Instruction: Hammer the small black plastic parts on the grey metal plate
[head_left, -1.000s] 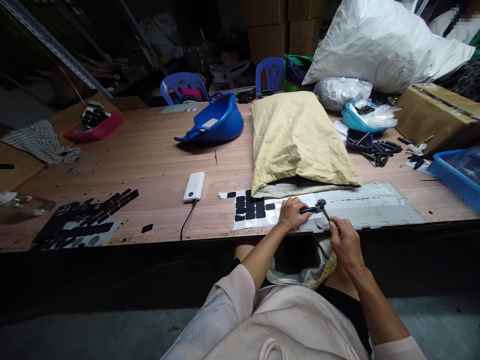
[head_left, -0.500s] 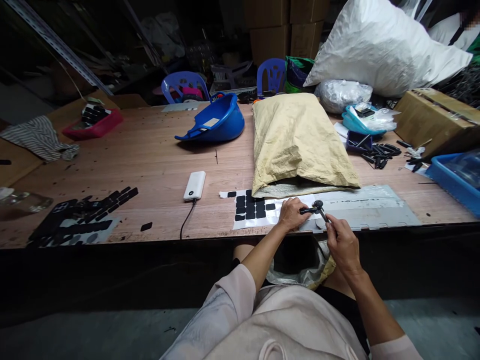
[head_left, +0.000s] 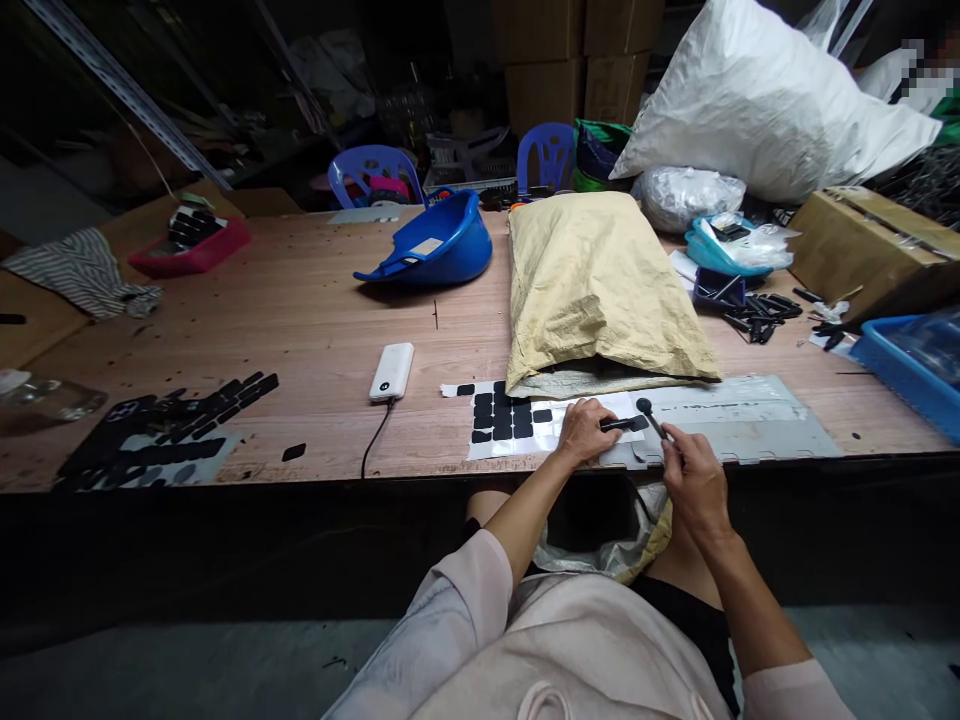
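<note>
My left hand (head_left: 587, 430) is closed on a slim black piece (head_left: 615, 424) and holds it low over the table's front edge. A small dark patch (head_left: 639, 423) shows at the tip of that piece; whether it is part of it I cannot tell. In my right hand (head_left: 694, 482) is a thin-handled tool with a round black head (head_left: 644, 406), just beyond the tip of the black piece. To the left of my left hand lies a white sheet (head_left: 525, 448) bearing several black rounded-square pads (head_left: 502, 412). A flat grey sheet (head_left: 750, 425) extends to the right.
A yellowish sack (head_left: 600, 270) lies right behind my hands. Left of it are a white power bank (head_left: 391, 371) with a cable and a blue scoop-like basin (head_left: 450, 245). Black parts (head_left: 761, 312) and a blue tray (head_left: 911, 365) are at right. An open bag (head_left: 592, 520) hangs below the edge.
My right hand and the round-headed tool have shifted slightly right, away from the black piece's tip. The small dark patch there now shows. My left hand stays nearly in place.
</note>
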